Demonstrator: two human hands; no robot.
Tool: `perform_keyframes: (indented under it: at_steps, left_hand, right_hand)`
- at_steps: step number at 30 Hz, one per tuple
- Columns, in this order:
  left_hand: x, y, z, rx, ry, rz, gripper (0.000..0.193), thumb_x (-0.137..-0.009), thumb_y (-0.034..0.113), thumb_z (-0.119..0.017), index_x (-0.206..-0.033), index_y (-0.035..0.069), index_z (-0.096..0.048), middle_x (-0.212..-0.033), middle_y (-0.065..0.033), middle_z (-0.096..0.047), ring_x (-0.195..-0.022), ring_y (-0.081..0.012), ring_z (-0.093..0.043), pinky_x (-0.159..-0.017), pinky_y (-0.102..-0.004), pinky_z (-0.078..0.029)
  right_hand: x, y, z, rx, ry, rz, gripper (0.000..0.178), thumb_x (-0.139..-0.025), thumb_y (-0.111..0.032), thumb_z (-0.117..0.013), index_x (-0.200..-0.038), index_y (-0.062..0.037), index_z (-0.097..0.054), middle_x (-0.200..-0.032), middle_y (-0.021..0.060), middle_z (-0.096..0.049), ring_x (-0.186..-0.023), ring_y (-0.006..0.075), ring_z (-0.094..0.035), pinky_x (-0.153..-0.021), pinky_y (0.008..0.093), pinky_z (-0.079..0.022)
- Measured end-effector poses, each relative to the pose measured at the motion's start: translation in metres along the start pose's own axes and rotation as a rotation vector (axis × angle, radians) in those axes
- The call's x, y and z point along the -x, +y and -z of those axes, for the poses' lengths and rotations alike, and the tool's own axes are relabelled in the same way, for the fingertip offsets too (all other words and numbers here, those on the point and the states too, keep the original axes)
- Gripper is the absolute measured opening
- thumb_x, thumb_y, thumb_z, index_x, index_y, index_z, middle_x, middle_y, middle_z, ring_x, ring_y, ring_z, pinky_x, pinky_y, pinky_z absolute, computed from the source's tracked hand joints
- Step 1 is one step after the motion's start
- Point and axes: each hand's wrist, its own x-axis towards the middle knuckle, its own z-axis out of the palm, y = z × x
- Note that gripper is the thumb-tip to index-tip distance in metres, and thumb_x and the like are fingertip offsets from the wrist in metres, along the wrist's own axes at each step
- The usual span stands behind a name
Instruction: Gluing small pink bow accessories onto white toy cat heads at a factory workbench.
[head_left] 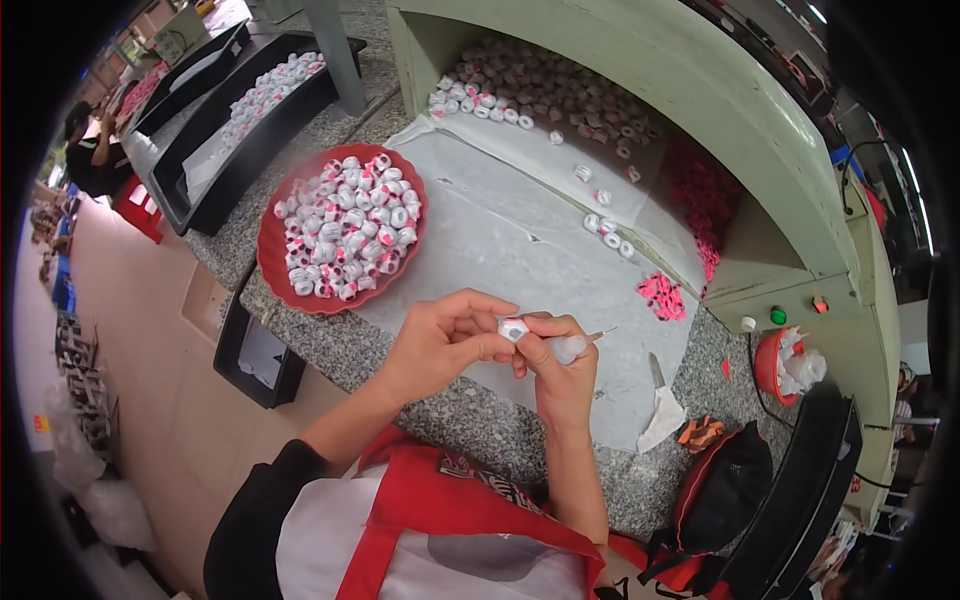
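My left hand pinches a small white rounded piece with a dark patch and a touch of pink. My right hand meets it, thumb and fingertips closed against the piece's right side. A thin pointed tool sticks out of the right hand, and a whitish translucent rounded thing shows at its fingers; I cannot tell what that is. Both hands are above the white sheet. Left of them stands a red scalloped bowl heaped with similar white-and-pink pieces.
Rows of white pieces fill the green cabinet's opening. Small pink bits lie on the sheet's right. A knife, a black pouch and a red tub are rightward. Black trays stand at left; a person sits beyond.
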Motion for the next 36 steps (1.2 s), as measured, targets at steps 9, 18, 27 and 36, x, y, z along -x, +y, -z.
perform_keyframes:
  at_steps: [9, 18, 27, 36]
  left_hand:
    - [-0.001, -0.013, -0.007, 0.003, 0.087, 0.025, 0.02, -0.074, -0.006, -0.059, -0.094, -0.004, -0.058, -0.079, -0.0115, -0.062, -0.067, -0.0144, -0.061, -0.058, -0.0228, -0.051]
    - [-0.005, 0.012, 0.131, -1.391, 0.693, -0.458, 0.025, -0.077, 0.003, -0.057, -0.101, 0.007, -0.06, -0.095, -0.0089, -0.056, -0.078, -0.0197, -0.058, -0.063, -0.0266, -0.046]
    - [-0.133, -0.025, -0.012, -0.983, 0.2, -0.418, 0.021, -0.072, 0.008, -0.062, -0.093, 0.009, -0.06, -0.096, -0.0104, -0.053, -0.07, -0.0268, -0.057, -0.061, -0.0356, -0.047]
    - [-0.189, -0.092, -0.047, -1.114, 0.129, -0.356, 0.028, -0.073, 0.007, -0.062, -0.1, 0.008, -0.056, -0.083, -0.0099, -0.055, -0.075, -0.0223, -0.058, -0.067, -0.0317, -0.048]
  right_hand:
    - [0.003, 0.004, 0.005, 0.076, 0.034, -0.011, 0.007, -0.076, -0.002, -0.061, -0.081, -0.0013, -0.057, -0.084, 0.0106, -0.059, -0.06, 0.01, -0.053, -0.048, 0.0206, -0.042]
    - [-0.006, 0.012, -0.009, 0.204, 0.141, -0.182, 0.015, -0.074, -0.009, -0.065, -0.085, -0.0034, -0.059, -0.078, 0.0033, -0.06, -0.059, 0.0068, -0.054, -0.048, 0.0192, -0.043]
    - [0.026, -0.013, 0.044, 0.298, 0.325, -0.051, 0.018, -0.077, -0.002, -0.058, -0.094, -0.0004, -0.053, -0.077, 0.0057, -0.056, -0.066, 0.0094, -0.055, -0.053, 0.0209, -0.046]
    - [0.044, -0.01, 0.097, 0.701, 0.358, 0.104, 0.025, -0.078, 0.004, -0.051, -0.102, -0.0011, -0.046, -0.088, 0.0087, -0.053, -0.078, 0.0144, -0.055, -0.068, 0.0273, -0.049]
